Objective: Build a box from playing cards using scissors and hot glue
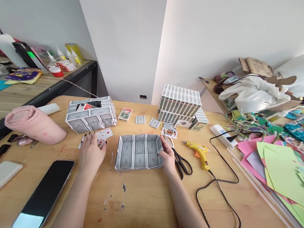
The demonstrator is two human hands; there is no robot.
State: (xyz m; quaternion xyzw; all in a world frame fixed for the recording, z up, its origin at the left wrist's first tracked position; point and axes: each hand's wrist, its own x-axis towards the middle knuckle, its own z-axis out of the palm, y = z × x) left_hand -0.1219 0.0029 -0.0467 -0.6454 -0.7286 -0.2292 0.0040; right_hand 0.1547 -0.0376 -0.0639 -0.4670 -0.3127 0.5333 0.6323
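An open tray made of grey-backed playing cards [134, 151] rests on the wooden table. My right hand [168, 157] grips its right end, with the thumb inside and the fingers around the outer wall. To the left of the tray, my left hand [92, 152] lies with fingers stretched out over loose face-up playing cards [104, 134], partly covering them. Behind that hand stands a larger card-covered box [92, 116] with an opening on top that shows red and white inside. Black-handled scissors [181, 163] lie just right of my right hand, their blades partly hidden.
A yellow glue gun [199, 152] with a looping black cord lies at right, near a white power strip [223, 136]. Stacked card packs [179, 102] stand at the back. A phone [46, 193] and a pink rolled case [35, 125] are at left; coloured paper [287, 172] lies far right.
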